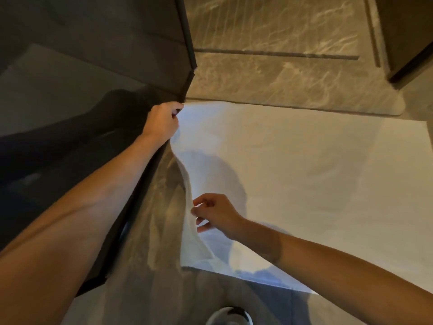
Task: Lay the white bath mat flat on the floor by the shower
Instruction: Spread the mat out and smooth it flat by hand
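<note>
The white bath mat (pixel 304 179) is spread over the floor in the middle and right of the view, its far edge along the raised marble step. My left hand (pixel 162 120) pinches the mat's far left corner, close to the foot of the dark glass panel. The mat's left edge is lifted and curls in a wave. My right hand (pixel 214 213) pinches that left edge nearer to me, fingers partly spread. The rest of the mat lies mostly flat, with shadows of my arms on it.
A dark glass shower panel (pixel 82 102) with a black frame stands at the left. A veined marble step and shower floor (pixel 281 73) lie beyond the mat. A dark cabinet corner (pixel 410 43) is at the upper right. A round white object (pixel 228 316) shows at the bottom edge.
</note>
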`<state>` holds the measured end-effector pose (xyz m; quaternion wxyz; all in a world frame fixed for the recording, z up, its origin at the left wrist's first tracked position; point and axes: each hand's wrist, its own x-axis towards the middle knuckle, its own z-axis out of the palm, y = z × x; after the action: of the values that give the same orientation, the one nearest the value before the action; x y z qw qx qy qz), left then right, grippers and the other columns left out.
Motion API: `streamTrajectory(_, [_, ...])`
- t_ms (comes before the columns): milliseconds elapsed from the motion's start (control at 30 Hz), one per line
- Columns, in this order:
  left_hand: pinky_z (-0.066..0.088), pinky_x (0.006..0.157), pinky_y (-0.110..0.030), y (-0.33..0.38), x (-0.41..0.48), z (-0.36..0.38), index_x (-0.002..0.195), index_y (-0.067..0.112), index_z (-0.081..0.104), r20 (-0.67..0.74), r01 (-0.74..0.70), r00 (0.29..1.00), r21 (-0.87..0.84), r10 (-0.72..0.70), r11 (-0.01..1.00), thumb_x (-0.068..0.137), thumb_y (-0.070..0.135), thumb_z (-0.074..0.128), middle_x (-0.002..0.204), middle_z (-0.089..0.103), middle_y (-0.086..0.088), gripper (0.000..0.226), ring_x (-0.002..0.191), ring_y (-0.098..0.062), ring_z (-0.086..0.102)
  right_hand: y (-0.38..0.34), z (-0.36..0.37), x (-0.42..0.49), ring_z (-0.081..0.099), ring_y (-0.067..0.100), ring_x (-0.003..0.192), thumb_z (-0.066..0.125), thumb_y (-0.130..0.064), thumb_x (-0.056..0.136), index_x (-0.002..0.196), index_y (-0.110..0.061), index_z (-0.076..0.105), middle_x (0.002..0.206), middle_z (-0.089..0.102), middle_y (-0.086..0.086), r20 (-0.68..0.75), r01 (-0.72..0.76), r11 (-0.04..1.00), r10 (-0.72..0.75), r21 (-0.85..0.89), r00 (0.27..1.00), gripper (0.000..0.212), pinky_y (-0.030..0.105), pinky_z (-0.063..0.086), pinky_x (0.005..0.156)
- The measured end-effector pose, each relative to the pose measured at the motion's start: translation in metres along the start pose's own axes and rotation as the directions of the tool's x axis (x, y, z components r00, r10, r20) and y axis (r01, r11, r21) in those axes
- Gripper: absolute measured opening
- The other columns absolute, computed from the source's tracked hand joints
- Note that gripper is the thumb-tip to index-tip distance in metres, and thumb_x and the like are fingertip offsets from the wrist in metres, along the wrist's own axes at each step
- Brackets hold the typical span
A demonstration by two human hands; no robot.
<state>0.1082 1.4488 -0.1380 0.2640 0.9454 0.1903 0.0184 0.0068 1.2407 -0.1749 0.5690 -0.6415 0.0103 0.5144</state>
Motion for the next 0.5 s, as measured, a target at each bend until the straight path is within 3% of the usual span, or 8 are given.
streamTrajectory(133, [0.044,0.083,-0.028,-0.015,-0.002,0.018,0.128,0.011,0.053,0.054,0.036,0.998,0.000,-0.036,0.999,0.091,0.001,0.049,0.119,0.061,-0.012,0.039,0.111,-0.026,0.057,0.012,-0.004,0.013,0.062,0.020,0.064,0.060,0.000,0.083,0.085,-0.008,0.063,0.072,0.061,0.012,-0.065,-0.060,0.998,0.058,-0.033,0.996,0.009,0.043,0.059,0.070])
streamTrajectory(267, [0.044,0.093,-0.036,-0.025,-0.005,0.032,0.132,0.010,0.049,0.102,0.100,0.990,-0.003,-0.099,0.995,0.090,0.002,0.051,0.124,0.058,-0.014,0.042,0.115,-0.029,0.054,0.018,-0.021,0.016,0.062,0.022,0.063,0.054,0.004,0.084,0.091,-0.005,0.062,0.073,0.060,0.014,-0.102,-0.071,0.997,0.067,-0.037,0.993,0.014,0.036,0.059,0.063])
streamTrajectory(400, [0.046,0.093,-0.042,-0.034,-0.005,0.037,0.131,0.006,0.044,0.111,0.167,0.979,0.032,-0.169,0.985,0.089,0.014,0.055,0.124,0.054,-0.016,0.044,0.114,-0.031,0.053,0.020,-0.040,0.018,0.061,0.024,0.067,0.052,0.005,0.084,0.089,-0.006,0.063,0.074,0.061,0.015,-0.129,-0.030,0.995,0.017,-0.094,0.991,0.015,0.038,0.058,0.067])
streamTrajectory(500, [0.042,0.097,-0.045,-0.034,-0.007,0.039,0.140,0.007,0.031,0.107,0.244,0.963,0.035,-0.247,0.969,0.088,0.018,0.060,0.136,0.042,-0.017,0.060,0.122,-0.034,0.045,0.020,-0.053,0.016,0.063,0.020,0.066,0.052,0.003,0.085,0.089,-0.007,0.064,0.070,0.061,0.009,-0.159,0.011,0.981,-0.042,-0.192,0.986,0.016,0.028,0.058,0.061])
